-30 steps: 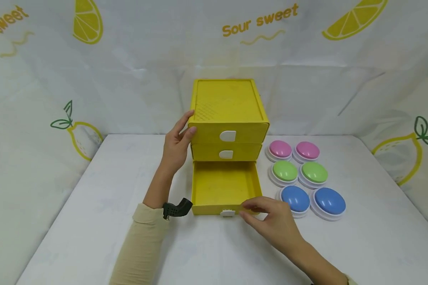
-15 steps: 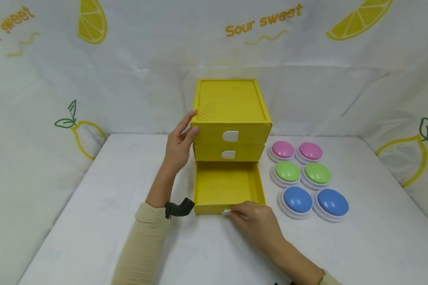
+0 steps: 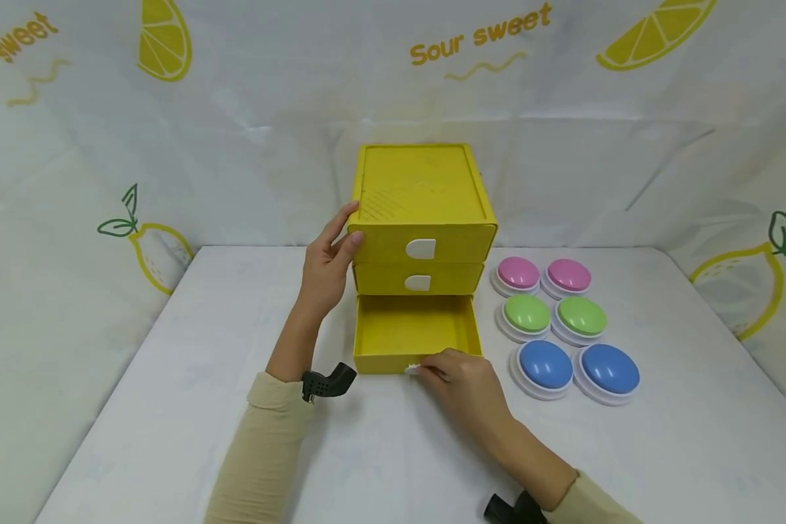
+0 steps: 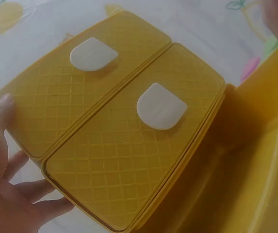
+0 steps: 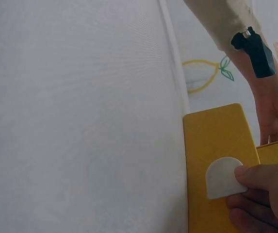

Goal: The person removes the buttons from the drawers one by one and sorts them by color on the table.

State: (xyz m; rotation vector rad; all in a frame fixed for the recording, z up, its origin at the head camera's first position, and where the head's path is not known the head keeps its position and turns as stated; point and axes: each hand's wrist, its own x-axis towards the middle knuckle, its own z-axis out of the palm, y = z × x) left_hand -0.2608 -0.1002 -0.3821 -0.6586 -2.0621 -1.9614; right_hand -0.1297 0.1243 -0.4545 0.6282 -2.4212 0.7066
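Note:
A yellow drawer cabinet [image 3: 426,182] stands at the back middle, its two upper drawers closed. The bottom drawer [image 3: 419,336] is pulled partly out, with nothing visible inside. My right hand [image 3: 468,389] pinches the white tab handle [image 5: 224,178] of that drawer between thumb and fingers. At the cabinet's upper left corner rests my left hand [image 3: 326,269]. Its thumb touches the front edge of the top drawer [image 4: 88,80], and its spread, fairly straight fingers lie against the side, as the left wrist view shows.
Right of the cabinet, round push lights stand in pairs on white bases: pink [image 3: 518,273], green [image 3: 527,313] and blue [image 3: 546,365]. The nearest blue one is close to my right hand. A white lemon-print cloth [image 3: 268,145] hangs behind the white table [image 3: 236,320].
My right hand has moved left from the drawer's front right part and taken hold of the white tab. The bottom drawer has slid slightly inward. My left hand stays on the cabinet.

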